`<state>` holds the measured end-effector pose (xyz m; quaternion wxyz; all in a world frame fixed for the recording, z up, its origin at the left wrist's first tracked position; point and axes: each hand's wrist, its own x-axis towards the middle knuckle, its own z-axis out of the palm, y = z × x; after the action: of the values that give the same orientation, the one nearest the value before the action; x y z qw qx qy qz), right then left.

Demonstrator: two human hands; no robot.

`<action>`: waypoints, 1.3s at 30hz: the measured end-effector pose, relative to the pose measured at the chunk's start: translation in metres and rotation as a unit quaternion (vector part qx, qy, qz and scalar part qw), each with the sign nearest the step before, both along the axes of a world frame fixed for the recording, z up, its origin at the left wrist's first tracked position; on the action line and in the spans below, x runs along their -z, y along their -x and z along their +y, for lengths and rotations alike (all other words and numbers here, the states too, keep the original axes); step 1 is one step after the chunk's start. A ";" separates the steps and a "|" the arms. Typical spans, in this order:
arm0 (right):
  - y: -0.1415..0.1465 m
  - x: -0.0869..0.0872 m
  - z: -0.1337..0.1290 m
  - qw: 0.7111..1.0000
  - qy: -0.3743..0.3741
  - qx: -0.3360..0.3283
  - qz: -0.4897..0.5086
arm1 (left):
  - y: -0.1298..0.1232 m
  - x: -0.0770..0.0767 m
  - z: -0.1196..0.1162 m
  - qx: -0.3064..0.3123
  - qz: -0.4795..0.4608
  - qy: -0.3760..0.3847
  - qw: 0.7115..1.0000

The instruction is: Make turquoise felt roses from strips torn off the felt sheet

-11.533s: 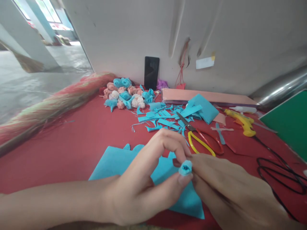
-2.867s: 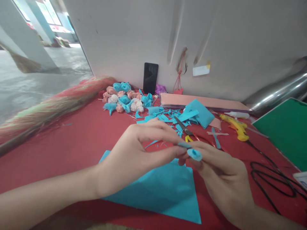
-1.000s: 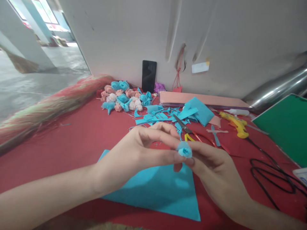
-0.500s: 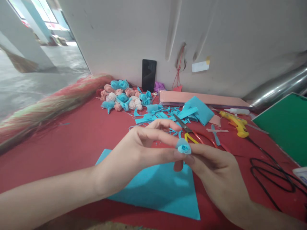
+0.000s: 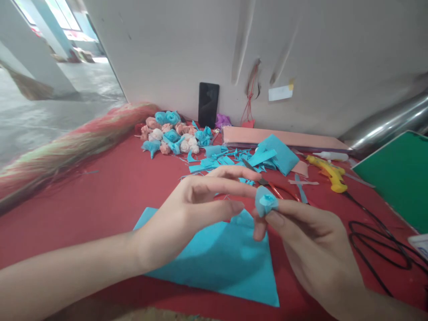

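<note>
Between the thumb and index finger of my right hand is a small blue paper flower, its rolled centre facing me. My left hand has its fingers apart, thumb away from the flower; its index fingertip meets the flower's left edge. Below both hands a large blue paper sheet lies on the red table. Scissors with red on the handles lie behind the fingers, partly hidden. Blue paper scraps are spread beyond my left hand.
Finished blue, pink and white flowers are piled at the back. A black phone leans on the wall. To the right are folded blue paper, a yellow glue gun, its black cable and a green board.
The flower and my right hand have moved slightly right. My left thumb has come off the flower and spread away from it.
</note>
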<state>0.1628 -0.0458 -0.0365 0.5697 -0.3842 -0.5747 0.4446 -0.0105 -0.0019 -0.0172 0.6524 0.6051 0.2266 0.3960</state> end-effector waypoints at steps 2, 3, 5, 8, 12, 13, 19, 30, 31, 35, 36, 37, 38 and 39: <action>-0.001 0.002 0.000 1.000 0.008 -0.012 0.020 | -0.001 0.002 -0.001 -0.014 0.006 -0.015 1.000; -0.001 0.002 0.000 1.000 0.013 -0.014 0.024 | -0.001 0.002 -0.001 -0.025 0.010 -0.027 0.999; -0.001 0.002 -0.001 0.999 0.023 -0.014 0.023 | -0.002 0.004 -0.002 -0.040 0.012 -0.048 0.998; -0.001 0.002 -0.001 0.999 0.035 -0.014 0.014 | -0.003 0.004 -0.003 -0.042 0.009 -0.067 0.997; -0.001 0.003 0.000 0.999 0.040 -0.022 0.017 | -0.002 0.003 -0.003 -0.048 0.026 -0.099 0.994; -0.001 0.003 0.000 0.999 0.038 -0.023 0.019 | -0.002 0.002 -0.004 -0.052 0.032 -0.109 0.992; -0.001 0.003 -0.002 0.999 0.027 -0.026 -0.001 | -0.003 0.000 -0.002 -0.084 0.049 -0.143 0.985; 0.000 0.000 -0.003 0.999 0.021 -0.031 -0.004 | -0.004 0.001 -0.002 -0.088 0.048 -0.158 0.982; 0.000 0.000 -0.004 0.999 0.022 -0.032 0.002 | -0.004 0.001 -0.002 -0.090 0.046 -0.158 0.982; 0.003 -0.001 -0.005 0.999 0.011 -0.031 -0.017 | -0.006 0.003 -0.004 -0.095 0.027 -0.141 0.985; 0.003 -0.001 -0.005 0.999 0.003 -0.020 -0.032 | -0.006 0.004 -0.004 -0.093 0.019 -0.132 0.987; 0.004 -0.002 -0.005 0.999 -0.006 -0.005 -0.047 | -0.007 0.006 -0.005 -0.092 0.012 -0.121 0.988; 0.005 -0.002 -0.004 0.998 -0.015 0.007 -0.064 | -0.007 0.008 -0.005 -0.091 0.005 -0.108 0.990; 0.005 -0.002 -0.004 0.997 -0.024 0.022 -0.075 | -0.008 0.010 -0.005 -0.092 -0.001 -0.095 0.991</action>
<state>0.1574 -0.0496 -0.0344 0.5437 -0.4153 -0.6178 0.3877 -0.0025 -0.0070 -0.0267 0.5529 0.6410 0.2419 0.4742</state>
